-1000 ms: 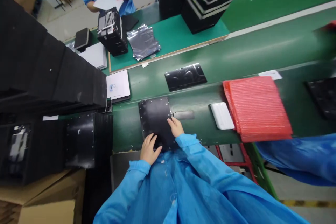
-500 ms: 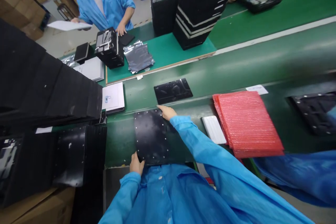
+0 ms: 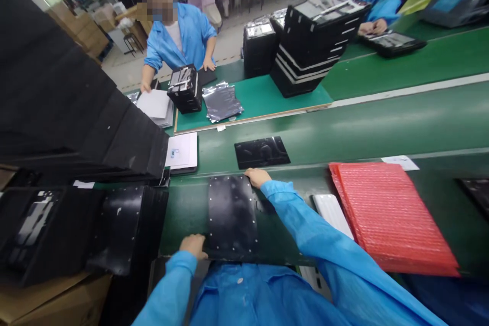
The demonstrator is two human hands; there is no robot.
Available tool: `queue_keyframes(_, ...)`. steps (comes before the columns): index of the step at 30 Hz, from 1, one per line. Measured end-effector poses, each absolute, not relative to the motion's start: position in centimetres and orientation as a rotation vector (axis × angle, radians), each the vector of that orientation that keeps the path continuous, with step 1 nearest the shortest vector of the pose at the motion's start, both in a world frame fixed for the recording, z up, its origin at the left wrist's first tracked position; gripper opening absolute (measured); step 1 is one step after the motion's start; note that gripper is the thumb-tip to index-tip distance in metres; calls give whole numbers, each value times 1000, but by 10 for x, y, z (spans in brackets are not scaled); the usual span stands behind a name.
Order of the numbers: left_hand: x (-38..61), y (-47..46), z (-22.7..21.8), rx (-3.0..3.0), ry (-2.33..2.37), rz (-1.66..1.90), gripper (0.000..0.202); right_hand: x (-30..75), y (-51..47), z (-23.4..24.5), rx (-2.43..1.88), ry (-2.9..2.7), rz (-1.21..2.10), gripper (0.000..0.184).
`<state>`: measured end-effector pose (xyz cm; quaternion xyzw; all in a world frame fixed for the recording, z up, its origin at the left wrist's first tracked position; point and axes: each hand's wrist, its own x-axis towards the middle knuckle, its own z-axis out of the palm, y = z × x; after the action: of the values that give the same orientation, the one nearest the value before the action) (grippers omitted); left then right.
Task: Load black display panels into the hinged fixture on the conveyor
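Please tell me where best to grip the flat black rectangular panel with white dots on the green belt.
Probably grip the black panel by its side edges, from the near side of the green belt: it lies flat and thin. The left hand is by its near left corner, the right hand at its far right corner.

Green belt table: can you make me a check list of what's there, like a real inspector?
surface: green conveyor belt, things lying on it
job's things: black riveted panel, lying flat
clutter: stack of red bubble-wrap bags; glossy black plate
grippers: none; left hand at the panel's lower left edge, right hand at its top edge
cables: nothing seen
surroundings: co-worker in a blue coat across the belt; cardboard boxes
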<state>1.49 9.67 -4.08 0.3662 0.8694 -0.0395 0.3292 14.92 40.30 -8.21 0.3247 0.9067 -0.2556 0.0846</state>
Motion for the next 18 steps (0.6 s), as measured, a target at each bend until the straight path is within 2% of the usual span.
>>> queue_keyframes(3,-73,81,21,954,2473,63,39,135,377,-64,1104,2786,-758,48)
queue_keyframes(4,-104,71,38,883,2711,296,41,126,359,-60,1129,2810,-810,49)
queue_keyframes(6,-160,49,59,538,3070,597,44,100,309,-57,1095,2824,-1006,47)
queue_keyframes(7,-180,38,62,298,3163,661,47,84,279,-58,1016,2738,-1357,44)
queue_keyframes(10,-206,14,46,-145,3140,546,60,26,187,-73,758,2573,-1628,40)
queue_keyframes(12,-200,4,27,-192,3086,496,68,-12,141,-85,715,2271,-2008,55)
queue_keyframes(14,-185,-3,12,-214,3009,533,70,-39,117,-93,739,2113,-2221,63)
queue_keyframes(18,-140,0,-17,37,2835,803,62,-29,132,-102,1040,2414,-2099,51)
